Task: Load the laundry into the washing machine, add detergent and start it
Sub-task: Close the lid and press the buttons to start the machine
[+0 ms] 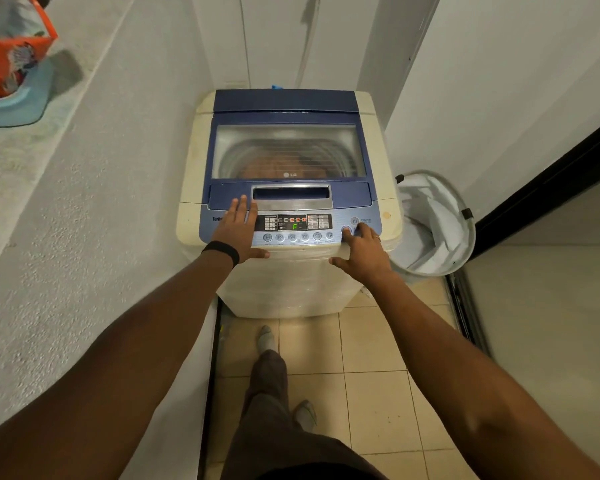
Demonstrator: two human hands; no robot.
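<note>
Pressing stage. Cream-and-blue top-loading washing machine (291, 285): clear-windowed lid (288, 140) is down, orange-brown laundry (284, 166) shows dimly in the drum beneath. Left hand (238, 233) lies flat on the blue control panel (207, 232), fingers straight and close together. Right hand (364, 252) has its forefinger tip on 1 round button (346, 230), thumb splayed at the front edge. Risks: the fingertip straying onto the power key (354, 221) just above would likely kill the lit display (293, 223). The left palm leaning on nearby keys could alter the programme.

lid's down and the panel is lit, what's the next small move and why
Probably press the round button that the right hand is touching. The lid is shut with laundry showing through it, the display is lit, and the left hand rests flat on the panel.
</note>
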